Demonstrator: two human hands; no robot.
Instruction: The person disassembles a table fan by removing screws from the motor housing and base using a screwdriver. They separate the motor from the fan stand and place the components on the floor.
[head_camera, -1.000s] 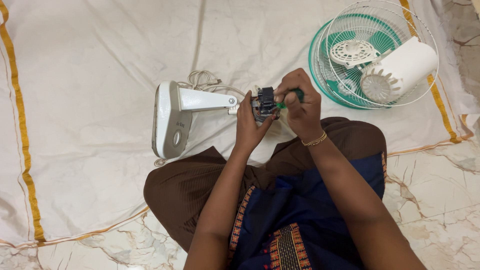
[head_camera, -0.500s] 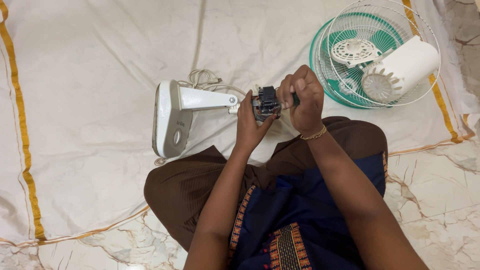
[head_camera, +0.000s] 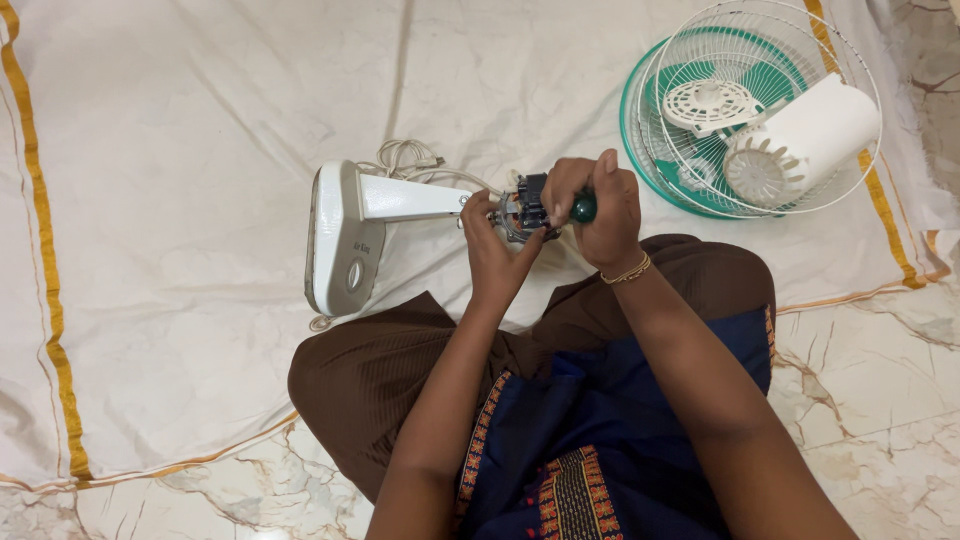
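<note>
While the right hand (head_camera: 600, 205) grips a green-handled screwdriver (head_camera: 583, 207), the left hand (head_camera: 490, 245) clasps the small dark metal fan motor (head_camera: 527, 207) on the white plastic stand (head_camera: 345, 235), above the lap. The motor looks dense, rigid and sharp-edged, best held by its casing.

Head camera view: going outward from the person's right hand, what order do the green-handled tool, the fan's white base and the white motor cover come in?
From the right hand:
1. Green-handled tool, gripped in that hand.
2. White motor cover, upper right, lying on the wire fan guard.
3. Fan's white base, far left, beyond the left hand.
</note>
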